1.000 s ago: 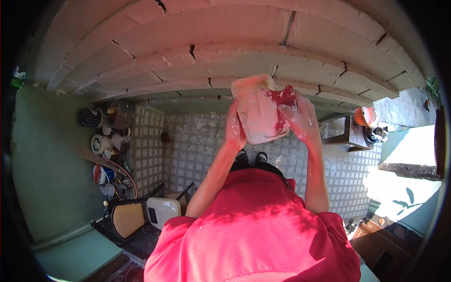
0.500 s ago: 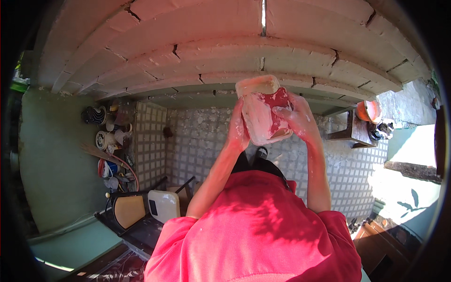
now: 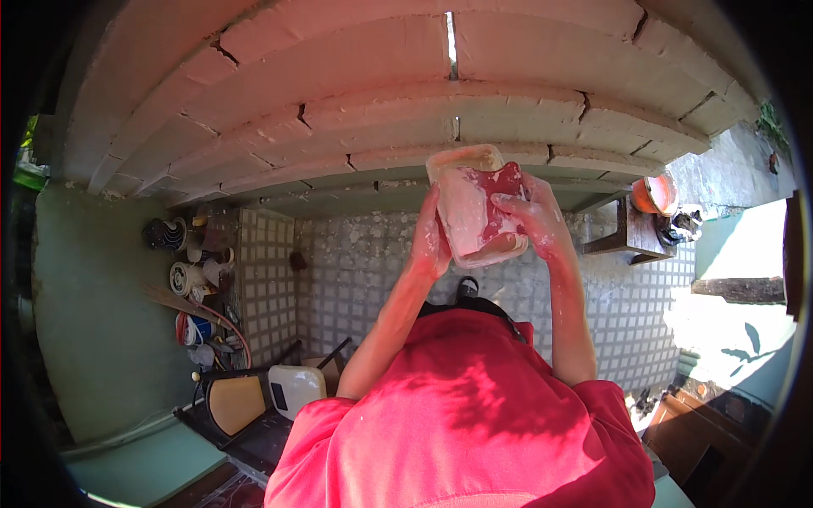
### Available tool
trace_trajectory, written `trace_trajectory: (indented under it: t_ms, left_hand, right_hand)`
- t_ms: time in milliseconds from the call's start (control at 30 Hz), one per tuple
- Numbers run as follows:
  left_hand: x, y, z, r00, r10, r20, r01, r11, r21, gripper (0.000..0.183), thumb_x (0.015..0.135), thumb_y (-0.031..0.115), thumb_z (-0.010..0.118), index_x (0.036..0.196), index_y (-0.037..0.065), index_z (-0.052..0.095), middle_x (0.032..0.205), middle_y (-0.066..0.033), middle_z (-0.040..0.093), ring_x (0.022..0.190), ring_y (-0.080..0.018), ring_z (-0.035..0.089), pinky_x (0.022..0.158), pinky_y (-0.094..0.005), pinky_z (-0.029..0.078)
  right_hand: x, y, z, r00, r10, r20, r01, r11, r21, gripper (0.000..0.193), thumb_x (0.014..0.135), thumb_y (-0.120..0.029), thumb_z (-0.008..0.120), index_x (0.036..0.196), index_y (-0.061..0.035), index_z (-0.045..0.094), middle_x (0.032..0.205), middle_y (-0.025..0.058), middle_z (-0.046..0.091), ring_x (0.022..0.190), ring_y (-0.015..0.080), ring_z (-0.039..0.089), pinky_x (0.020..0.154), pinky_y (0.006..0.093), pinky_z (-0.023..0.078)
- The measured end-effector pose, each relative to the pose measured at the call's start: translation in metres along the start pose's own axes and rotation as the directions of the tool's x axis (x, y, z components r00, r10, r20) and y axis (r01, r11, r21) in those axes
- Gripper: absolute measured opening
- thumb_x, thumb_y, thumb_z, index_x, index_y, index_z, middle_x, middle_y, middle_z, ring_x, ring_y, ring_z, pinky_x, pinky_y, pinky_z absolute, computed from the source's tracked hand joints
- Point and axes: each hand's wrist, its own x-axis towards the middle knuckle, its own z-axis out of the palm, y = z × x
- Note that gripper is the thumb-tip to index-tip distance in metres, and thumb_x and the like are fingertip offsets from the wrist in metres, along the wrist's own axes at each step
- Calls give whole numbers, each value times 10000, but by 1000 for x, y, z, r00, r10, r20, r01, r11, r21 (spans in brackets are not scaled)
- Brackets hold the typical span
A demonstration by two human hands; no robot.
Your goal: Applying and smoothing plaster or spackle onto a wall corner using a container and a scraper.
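Observation:
In front of my chest, my left hand (image 3: 431, 241) is wrapped round the side of a shallow rectangular plastic tub (image 3: 467, 157) with a pale, smeared rim. My right hand (image 3: 539, 218) grips a flat red putty spreader (image 3: 503, 181), thumb on its face. The spreader lies over the tub's opening and hides most of the inside. A layer of whitish-pink putty (image 3: 464, 212) covers its left part. Both hands are flecked with the same pale stuff.
A wall of pale blocks (image 3: 373, 59) with open joints rises ahead. At right, an orange bucket (image 3: 655, 196) stands on a wooden bench (image 3: 628, 229). Paint pots (image 3: 186, 278) line the left side. A chair (image 3: 234, 405) is near lower left, above a tiled floor (image 3: 339, 254).
The putty layer on the spreader now looks fuller and more even, covering more of its left part. My hands stay close together at the tub. The whole view has shifted slightly.

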Motion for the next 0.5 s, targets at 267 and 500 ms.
trace_trajectory:
  t_ms: [267, 500]
  left_hand:
    - [3, 30, 17, 998, -56, -27, 59, 994, 90, 634, 977, 519, 397, 1418, 65, 370, 1372, -101, 498, 1237, -227, 507, 1061, -381, 396]
    - [18, 41, 6, 997, -32, 67, 24, 993, 118, 693, 960, 551, 417, 1436, 54, 336, 1406, -106, 455, 1257, -239, 485, 1063, -376, 390]
  right_hand:
    - [-4, -29, 8, 977, -123, -175, 119, 992, -30, 242, 841, -68, 620, 1065, 25, 613, 947, 48, 665, 820, 94, 587, 757, 264, 475]
    - [-12, -38, 25, 898, -318, -304, 277, 946, -169, 222, 870, -93, 638, 1056, 25, 610, 890, 22, 647, 786, 75, 553, 720, 266, 468]
